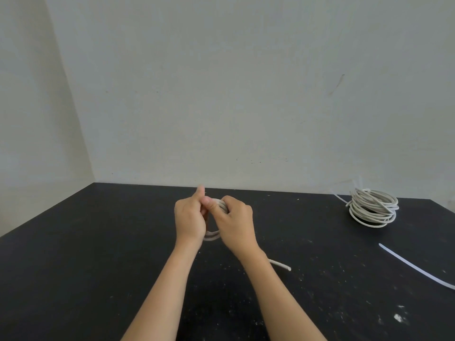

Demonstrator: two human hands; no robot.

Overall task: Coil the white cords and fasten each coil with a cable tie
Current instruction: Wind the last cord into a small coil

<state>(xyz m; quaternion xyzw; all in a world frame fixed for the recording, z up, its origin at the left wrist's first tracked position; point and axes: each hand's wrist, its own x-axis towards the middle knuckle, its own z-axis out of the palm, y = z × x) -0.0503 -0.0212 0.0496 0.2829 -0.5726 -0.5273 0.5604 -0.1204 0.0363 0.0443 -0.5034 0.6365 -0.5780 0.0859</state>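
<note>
Both of my hands hold a small coil of white cord (213, 236) above the middle of the black table (86, 254). My left hand (190, 217) grips the coil's left side, thumb pointing up. My right hand (236, 221) curls round its right side, and the hands hide most of the loops. The cord's loose end (280, 265) sticks out from under my right wrist and lies on the table. A second coil (373, 207), fastened with a cable tie whose tail sticks up, rests at the far right.
A loose white cable tie (416, 267) lies flat on the table's right side and runs off the frame's edge. A pale wall stands right behind the table's far edge. White specks dot the table surface.
</note>
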